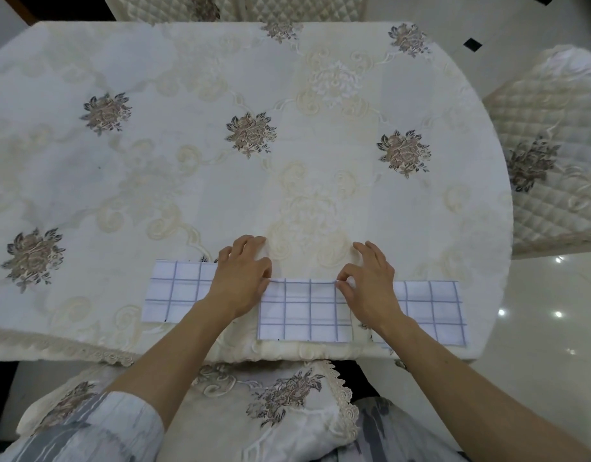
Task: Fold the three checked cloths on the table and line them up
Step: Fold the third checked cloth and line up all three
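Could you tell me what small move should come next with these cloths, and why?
Probably shift the left hand to the left cloth and draw it nearer: its far edge sits farther back than those of the middle cloth and right cloth, which look level. The right hand pinches the middle cloth's far corner.
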A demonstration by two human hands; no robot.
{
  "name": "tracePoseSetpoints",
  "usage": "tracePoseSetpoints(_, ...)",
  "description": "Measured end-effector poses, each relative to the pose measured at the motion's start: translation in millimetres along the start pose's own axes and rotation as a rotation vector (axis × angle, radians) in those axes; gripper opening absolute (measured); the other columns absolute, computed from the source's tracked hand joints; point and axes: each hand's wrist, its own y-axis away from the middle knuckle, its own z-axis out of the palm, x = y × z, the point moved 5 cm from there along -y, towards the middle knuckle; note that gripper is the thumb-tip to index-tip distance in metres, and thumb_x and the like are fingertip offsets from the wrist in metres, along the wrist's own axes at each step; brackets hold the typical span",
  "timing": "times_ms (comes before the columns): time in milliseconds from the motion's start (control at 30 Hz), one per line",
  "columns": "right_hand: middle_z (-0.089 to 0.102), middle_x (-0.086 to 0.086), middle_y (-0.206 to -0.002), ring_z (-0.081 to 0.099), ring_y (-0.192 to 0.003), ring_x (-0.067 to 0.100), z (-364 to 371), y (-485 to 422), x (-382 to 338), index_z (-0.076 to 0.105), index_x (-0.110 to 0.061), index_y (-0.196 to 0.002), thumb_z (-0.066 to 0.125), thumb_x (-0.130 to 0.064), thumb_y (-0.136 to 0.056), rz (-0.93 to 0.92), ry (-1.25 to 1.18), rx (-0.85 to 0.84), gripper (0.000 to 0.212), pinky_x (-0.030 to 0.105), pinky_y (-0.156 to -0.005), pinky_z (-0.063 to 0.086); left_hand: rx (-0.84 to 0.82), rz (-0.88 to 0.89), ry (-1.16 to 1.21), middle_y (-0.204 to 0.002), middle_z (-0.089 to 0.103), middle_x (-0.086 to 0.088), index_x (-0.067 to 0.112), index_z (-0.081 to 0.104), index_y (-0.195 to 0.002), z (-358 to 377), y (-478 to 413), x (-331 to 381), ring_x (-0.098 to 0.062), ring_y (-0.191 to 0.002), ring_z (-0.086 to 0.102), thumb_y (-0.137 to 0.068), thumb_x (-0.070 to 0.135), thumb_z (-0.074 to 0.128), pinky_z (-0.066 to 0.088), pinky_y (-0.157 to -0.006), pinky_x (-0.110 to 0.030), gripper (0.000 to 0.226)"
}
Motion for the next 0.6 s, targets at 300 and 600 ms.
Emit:
tracePoseSetpoints(300,0.031,0.009,-0.155,0.013,-0.148,0.025,-2,-12,-7,0.07,-0.02,-0.093,0.063,-0.022,-0.093,0.019,-0.018,0.036,0.008,0.041,-0.112,0.013,0.091,-0.007,0.055,-0.139,0.052,-0.008,0.018,0.067,-0.081,-6,-9,-10,-0.031,-0.132,0.035,-0.08,0.02,0.075,0.036,-0.096,-0.051,0.008)
tracePoseSetpoints(600,0.033,0.009,-0.155,0.015,-0.147,0.025,0,-14,-3,0.07,-0.02,-0.093,0.063,-0.022,-0.093,0.051,-0.014,0.062,0.007,0.039,-0.112,0.013,0.147,-0.015,0.062,-0.134,0.055,-0.008,0.016,0.066,-0.085,-3,-9,-13,-0.031,-0.128,0.041,-0.08,0.018,0.075,0.039,-0.092,-0.05,0.01)
